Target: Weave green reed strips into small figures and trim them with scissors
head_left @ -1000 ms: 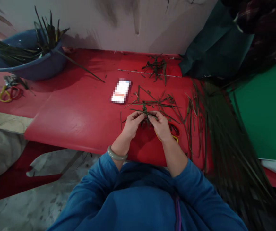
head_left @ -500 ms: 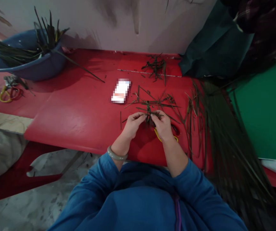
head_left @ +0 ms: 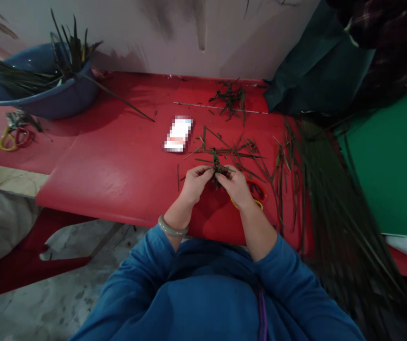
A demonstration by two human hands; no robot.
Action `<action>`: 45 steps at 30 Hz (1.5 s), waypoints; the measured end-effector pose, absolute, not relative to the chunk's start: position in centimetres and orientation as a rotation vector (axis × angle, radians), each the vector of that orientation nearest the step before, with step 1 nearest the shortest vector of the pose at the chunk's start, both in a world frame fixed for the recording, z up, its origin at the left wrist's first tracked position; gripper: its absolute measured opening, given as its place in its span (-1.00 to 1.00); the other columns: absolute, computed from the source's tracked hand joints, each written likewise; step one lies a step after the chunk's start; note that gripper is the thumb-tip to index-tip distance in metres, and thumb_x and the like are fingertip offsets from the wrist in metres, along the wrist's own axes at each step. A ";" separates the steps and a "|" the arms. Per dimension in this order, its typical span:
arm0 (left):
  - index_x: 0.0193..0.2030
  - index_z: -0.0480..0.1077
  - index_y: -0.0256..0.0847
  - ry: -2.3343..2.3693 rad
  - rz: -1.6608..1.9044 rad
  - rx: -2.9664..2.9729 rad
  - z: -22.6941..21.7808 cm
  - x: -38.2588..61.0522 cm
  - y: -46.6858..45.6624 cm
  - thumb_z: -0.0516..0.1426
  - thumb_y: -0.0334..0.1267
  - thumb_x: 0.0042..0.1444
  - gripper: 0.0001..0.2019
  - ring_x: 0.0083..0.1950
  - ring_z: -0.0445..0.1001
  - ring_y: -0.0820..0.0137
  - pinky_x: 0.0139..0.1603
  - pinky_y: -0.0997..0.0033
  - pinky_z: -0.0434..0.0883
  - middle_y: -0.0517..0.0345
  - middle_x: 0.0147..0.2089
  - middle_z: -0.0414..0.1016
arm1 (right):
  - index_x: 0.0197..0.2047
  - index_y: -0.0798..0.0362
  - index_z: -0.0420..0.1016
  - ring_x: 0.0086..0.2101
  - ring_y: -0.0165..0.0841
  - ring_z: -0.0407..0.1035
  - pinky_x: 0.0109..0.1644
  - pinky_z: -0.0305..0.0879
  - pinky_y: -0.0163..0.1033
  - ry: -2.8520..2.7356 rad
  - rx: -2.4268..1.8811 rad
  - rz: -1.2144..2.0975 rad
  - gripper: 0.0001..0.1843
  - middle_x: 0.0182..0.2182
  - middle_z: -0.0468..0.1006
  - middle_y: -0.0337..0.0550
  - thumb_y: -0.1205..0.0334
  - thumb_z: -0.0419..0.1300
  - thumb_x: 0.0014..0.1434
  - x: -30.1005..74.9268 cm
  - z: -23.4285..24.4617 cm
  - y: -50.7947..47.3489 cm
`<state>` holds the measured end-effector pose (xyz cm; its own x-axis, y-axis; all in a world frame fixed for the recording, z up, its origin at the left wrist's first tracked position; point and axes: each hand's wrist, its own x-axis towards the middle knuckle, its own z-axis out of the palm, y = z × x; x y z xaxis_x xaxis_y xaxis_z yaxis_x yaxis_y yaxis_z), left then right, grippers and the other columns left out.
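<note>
Both my hands meet over the near middle of the red table (head_left: 111, 166). My left hand (head_left: 195, 183) and my right hand (head_left: 236, 185) each pinch a small knotted piece of dark green leaf strips (head_left: 218, 168) between fingertips. Loose strips stick out from the piece toward the far side. A pale bangle (head_left: 171, 228) sits on my left wrist. Under my right hand lie scissors with red and yellow handles (head_left: 256, 195), partly hidden.
Cut leaf strips (head_left: 237, 150) lie scattered beyond my hands, with a small pile (head_left: 230, 98) further back. Long leaves (head_left: 331, 199) lie along the right. A blue basin (head_left: 38, 90) with leaves stands far left, more scissors (head_left: 13, 137) beside it. A blurred white card (head_left: 178, 134) lies mid-table.
My hands have stayed in the same place. The leaf piece turned a little between my fingers, and my right hand shifted slightly down and left.
</note>
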<state>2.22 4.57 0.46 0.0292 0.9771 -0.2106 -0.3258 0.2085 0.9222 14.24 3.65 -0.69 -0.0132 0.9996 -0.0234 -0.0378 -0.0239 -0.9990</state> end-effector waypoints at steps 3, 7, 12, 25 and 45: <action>-0.47 0.47 -0.26 1.056 1.177 0.840 0.4 2.2 4.5 0.20 -0.27 -0.19 -0.88 -0.52 0.30 0.57 -0.38 0.47 0.30 0.23 -0.54 0.42 | -0.38 0.05 0.37 -0.48 -0.45 0.28 -0.39 0.23 -0.31 -1.174 -1.217 1.248 -0.83 -0.52 0.41 -0.31 0.17 0.19 -0.07 14.3 -0.6 3.6; -0.47 0.46 -0.26 1.068 1.183 0.859 0.3 2.2 4.6 0.20 -0.27 -0.19 -0.88 -0.51 0.29 0.57 -0.36 0.47 0.30 0.23 -0.55 0.41 | -0.41 0.05 0.36 -0.50 -0.47 0.23 -0.42 0.17 -0.33 -1.205 -1.250 1.189 -0.87 -0.55 0.36 -0.33 0.19 0.16 -0.05 14.3 -0.7 3.5; -0.48 0.43 -0.27 1.050 1.171 0.857 0.4 2.3 4.5 0.20 -0.26 -0.18 -0.87 -0.51 0.28 0.59 -0.37 0.50 0.29 0.25 -0.55 0.39 | -0.42 0.05 0.36 -0.52 -0.47 0.20 -0.43 0.15 -0.34 -1.202 -1.277 1.158 -0.86 -0.57 0.34 -0.35 0.16 0.15 -0.05 14.4 -0.9 3.6; -0.49 0.38 -0.29 0.983 1.039 0.743 0.7 1.9 4.5 0.23 -0.25 -0.23 -0.83 -0.56 0.27 0.62 -0.48 0.55 0.27 0.28 -0.56 0.34 | -0.40 0.05 0.33 -0.48 -0.46 0.25 -0.36 0.21 -0.33 -1.154 -1.293 1.114 -0.86 -0.53 0.37 -0.33 0.18 0.15 -0.06 14.6 -1.0 3.9; -0.50 0.35 -0.30 0.978 1.080 0.763 0.6 1.9 4.6 0.25 -0.27 -0.25 -0.81 -0.54 0.32 0.61 -0.43 0.53 0.28 0.28 -0.56 0.37 | -0.44 0.08 0.30 -0.57 -0.52 0.16 -0.49 0.10 -0.36 -1.122 -1.204 1.372 -0.88 -0.62 0.29 -0.39 0.24 0.15 -0.09 14.4 -0.1 3.6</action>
<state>1.94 4.58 0.61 0.1572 0.9512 -0.2657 -0.3584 0.3056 0.8821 14.36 3.57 -0.11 -0.0548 0.9920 -0.1139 -0.0848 -0.1183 -0.9893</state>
